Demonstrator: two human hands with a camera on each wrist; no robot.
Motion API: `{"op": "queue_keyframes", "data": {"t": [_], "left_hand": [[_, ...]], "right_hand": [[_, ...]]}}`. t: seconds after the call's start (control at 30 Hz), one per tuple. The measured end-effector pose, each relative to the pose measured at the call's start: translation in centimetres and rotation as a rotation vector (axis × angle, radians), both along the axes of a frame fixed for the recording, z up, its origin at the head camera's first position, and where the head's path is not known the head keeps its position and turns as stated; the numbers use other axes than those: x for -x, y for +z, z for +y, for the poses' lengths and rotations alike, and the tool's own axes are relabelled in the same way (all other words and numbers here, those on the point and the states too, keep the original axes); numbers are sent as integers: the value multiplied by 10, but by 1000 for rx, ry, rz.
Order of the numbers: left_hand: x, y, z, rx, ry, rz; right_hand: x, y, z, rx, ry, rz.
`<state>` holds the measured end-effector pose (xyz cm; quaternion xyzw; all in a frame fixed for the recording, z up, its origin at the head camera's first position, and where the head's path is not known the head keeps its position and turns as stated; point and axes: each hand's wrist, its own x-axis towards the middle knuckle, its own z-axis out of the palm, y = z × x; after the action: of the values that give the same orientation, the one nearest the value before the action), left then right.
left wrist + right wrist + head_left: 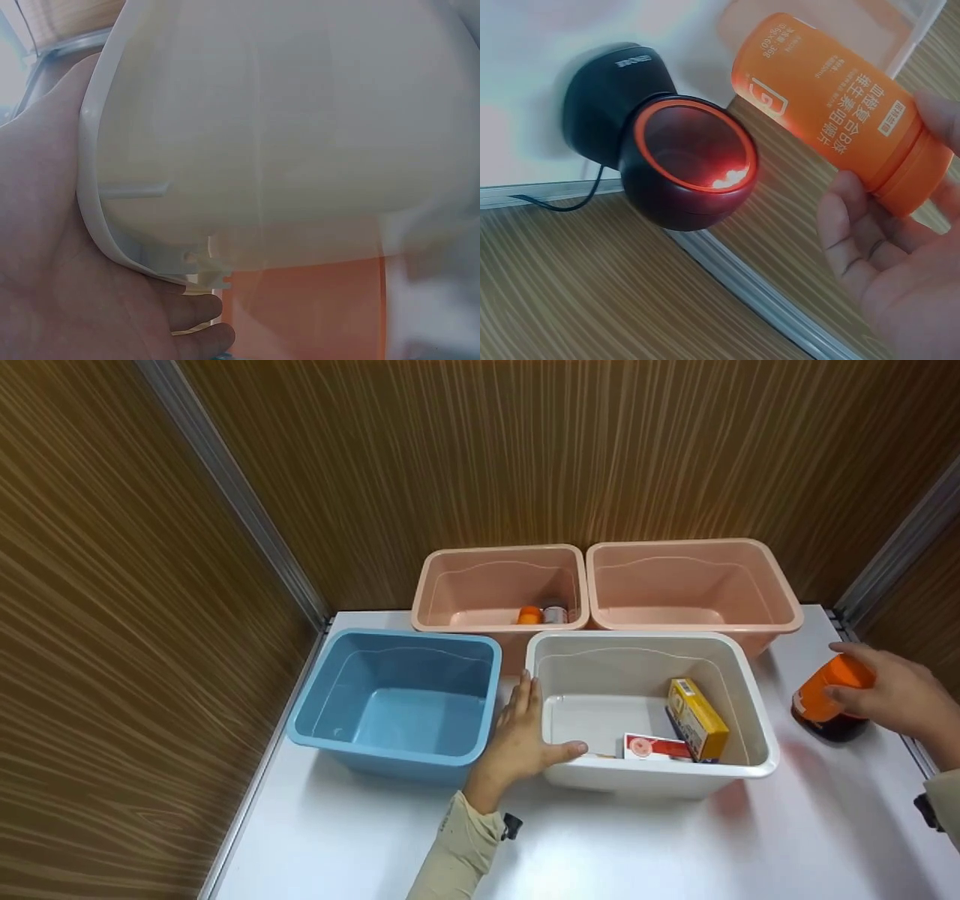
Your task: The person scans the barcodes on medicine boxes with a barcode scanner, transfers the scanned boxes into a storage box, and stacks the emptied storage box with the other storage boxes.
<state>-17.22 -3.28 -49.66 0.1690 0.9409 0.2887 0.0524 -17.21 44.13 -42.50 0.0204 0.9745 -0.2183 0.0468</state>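
Observation:
My right hand [896, 690] grips an orange bottle [832, 105] by its cap end, thumb on one side and fingers on the other. The bottle, printed with white lettering, tilts close over a black barcode scanner [686, 161] whose round window glows red. At the white bin [637, 639], my left hand [517, 742] rests against the front left corner of the rim, its fingers extended along the side and thumb over the front edge. Inside that bin lean a yellow box [697, 720] and a red-and-white box [656, 747].
A blue bin [330, 682] stands left of the white one. Behind are two pink bins; the left pink bin [480, 581] contains an orange-topped item [529, 615] and a whitish item [555, 615], and the right pink bin [675, 577] abuts it. Wood-patterned panels [450, 450] enclose the table.

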Motion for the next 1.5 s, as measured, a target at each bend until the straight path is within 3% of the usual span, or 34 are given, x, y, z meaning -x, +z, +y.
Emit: {"op": "queue_keyframes", "data": {"t": [0.1, 0.23, 0.43, 0.63, 0.93, 1.1, 1.3, 1.5], "left_hand": [[0, 1, 1, -2, 0, -10], [-1, 2, 1, -5, 2, -14], [-4, 3, 3, -11, 3, -2], [-6, 3, 3, -1, 8, 2], [-10, 2, 0, -26, 37, 4], [-11, 3, 0, -19, 45, 3], [-12, 6, 6, -29, 49, -33], [-14, 8, 8, -23, 42, -39]], "right_hand": [[2, 6, -5, 17, -37, 25], [4, 16, -13, 32, -45, 119], [8, 41, -34, 54, -10, 269], [25, 67, -67, 80, 71, 326], [67, 86, -135, 148, 248, 297], [93, 91, -174, 154, 302, 274], [117, 89, -212, 204, 328, 255], [136, 77, -244, 254, 361, 212]]}}
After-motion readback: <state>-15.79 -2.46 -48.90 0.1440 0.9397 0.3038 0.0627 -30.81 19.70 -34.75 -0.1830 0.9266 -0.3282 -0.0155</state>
